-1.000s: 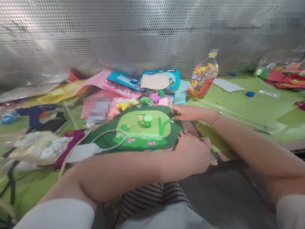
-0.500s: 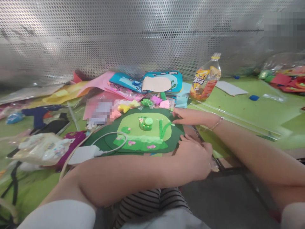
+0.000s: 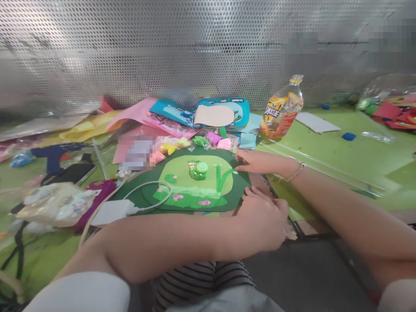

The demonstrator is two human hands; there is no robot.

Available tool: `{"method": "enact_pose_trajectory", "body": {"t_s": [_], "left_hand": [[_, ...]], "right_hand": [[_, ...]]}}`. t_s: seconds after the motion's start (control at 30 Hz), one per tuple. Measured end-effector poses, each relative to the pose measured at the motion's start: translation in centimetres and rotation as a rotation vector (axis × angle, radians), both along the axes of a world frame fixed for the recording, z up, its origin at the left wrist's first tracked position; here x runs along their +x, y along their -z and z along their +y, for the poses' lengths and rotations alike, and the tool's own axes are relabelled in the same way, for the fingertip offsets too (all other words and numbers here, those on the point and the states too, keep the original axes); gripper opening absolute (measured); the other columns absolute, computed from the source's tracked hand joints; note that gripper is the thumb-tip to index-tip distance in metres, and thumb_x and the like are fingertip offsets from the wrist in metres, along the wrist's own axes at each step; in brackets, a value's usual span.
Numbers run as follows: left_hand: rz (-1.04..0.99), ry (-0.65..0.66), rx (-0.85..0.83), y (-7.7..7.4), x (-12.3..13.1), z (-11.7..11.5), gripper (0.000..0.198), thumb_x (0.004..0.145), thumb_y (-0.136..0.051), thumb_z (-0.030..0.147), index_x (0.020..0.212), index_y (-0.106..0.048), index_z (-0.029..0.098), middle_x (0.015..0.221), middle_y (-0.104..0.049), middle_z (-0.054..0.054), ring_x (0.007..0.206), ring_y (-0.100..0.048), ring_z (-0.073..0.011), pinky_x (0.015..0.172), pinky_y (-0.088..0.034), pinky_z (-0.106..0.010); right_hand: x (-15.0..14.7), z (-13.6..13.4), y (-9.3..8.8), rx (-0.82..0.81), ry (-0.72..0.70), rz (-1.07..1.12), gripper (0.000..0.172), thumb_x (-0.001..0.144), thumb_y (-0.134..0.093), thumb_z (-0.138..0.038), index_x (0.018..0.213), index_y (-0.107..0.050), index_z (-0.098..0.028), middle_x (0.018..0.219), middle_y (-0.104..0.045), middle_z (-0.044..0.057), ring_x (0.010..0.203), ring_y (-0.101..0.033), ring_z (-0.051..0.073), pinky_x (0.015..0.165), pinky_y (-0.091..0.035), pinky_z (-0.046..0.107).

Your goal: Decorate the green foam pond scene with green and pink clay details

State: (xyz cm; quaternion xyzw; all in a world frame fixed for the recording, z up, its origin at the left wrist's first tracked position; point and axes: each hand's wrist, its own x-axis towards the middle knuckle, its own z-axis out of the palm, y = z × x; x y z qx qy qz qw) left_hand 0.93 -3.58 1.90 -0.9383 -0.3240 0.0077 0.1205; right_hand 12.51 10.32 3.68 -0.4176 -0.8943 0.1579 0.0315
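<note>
A dark green rounded board (image 3: 240,186) lies in front of me with a light green clay scene on it. A small green snail figure (image 3: 199,170) sits in its middle, and a green clay stem (image 3: 220,178) stands at its right side. My right hand (image 3: 264,164) reaches over the board's right edge, thumb and forefinger apart beside the stem's tip. Below it, my left hand (image 3: 261,221) is curled at the board's lower right corner, fingertips at its edge. A crumpled clear plastic wrapper (image 3: 290,233) pokes out from under this hand; its palm is hidden.
A white charger (image 3: 112,212) with its cable overlaps the board's left side. Behind lie small bags of coloured clay (image 3: 212,138) and a blue craft picture (image 3: 242,110). A drink bottle (image 3: 281,112) stands at the back right. A phone (image 3: 73,173) lies left.
The view has shifted very slightly. Both hands keep nearly the same places at the board's right edge, and the board and snail stay put.
</note>
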Motion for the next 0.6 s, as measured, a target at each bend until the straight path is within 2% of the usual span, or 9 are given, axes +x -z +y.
{"method": "enact_pose_trajectory", "body": {"t_s": [0.27,0.43,0.53,0.6], "left_hand": [[-0.008,-0.009,-0.027,-0.1,0.0,0.0,0.048,0.084,-0.044,0.037,0.113,-0.045,-0.001,0.113,-0.048,-0.042,0.1,-0.055,-0.0495,0.061,-0.049,-0.047],[0.009,-0.034,-0.087,-0.7,0.1,0.0,0.047,0.084,-0.044,0.036,0.115,-0.046,0.0,0.117,-0.046,-0.04,0.104,-0.053,-0.049,0.061,-0.049,-0.046],[0.03,-0.031,-0.134,-1.0,0.1,-0.1,0.046,0.085,-0.042,0.034,0.116,-0.046,0.0,0.121,-0.044,-0.039,0.106,-0.051,-0.0493,0.062,-0.048,-0.047],[0.018,-0.024,-0.142,-0.7,0.1,-0.1,0.044,0.085,-0.042,0.032,0.117,-0.047,0.001,0.121,-0.046,-0.037,0.108,-0.05,-0.0495,0.065,-0.047,-0.051]], "right_hand": [[-0.3,-0.4,-0.4,0.001,0.013,-0.021,0.03,0.081,-0.047,-0.047,0.092,-0.043,-0.019,0.085,-0.055,0.007,0.068,-0.049,0.018,0.059,-0.036,0.03],[-0.2,-0.2,-0.3,0.006,0.013,-0.025,0.028,0.082,-0.048,-0.045,0.09,-0.045,-0.019,0.085,-0.056,0.006,0.069,-0.049,0.018,0.059,-0.035,0.028],[-0.3,-0.1,-0.6,0.122,0.017,-0.015,0.026,0.087,-0.041,-0.043,0.087,-0.049,-0.018,0.086,-0.057,0.008,0.073,-0.051,0.019,0.063,-0.036,0.029],[-1.1,-0.3,-1.2,0.198,-0.069,0.006,0.028,0.089,-0.037,-0.041,0.086,-0.053,-0.018,0.091,-0.058,0.009,0.078,-0.053,0.02,0.068,-0.038,0.031]]}}
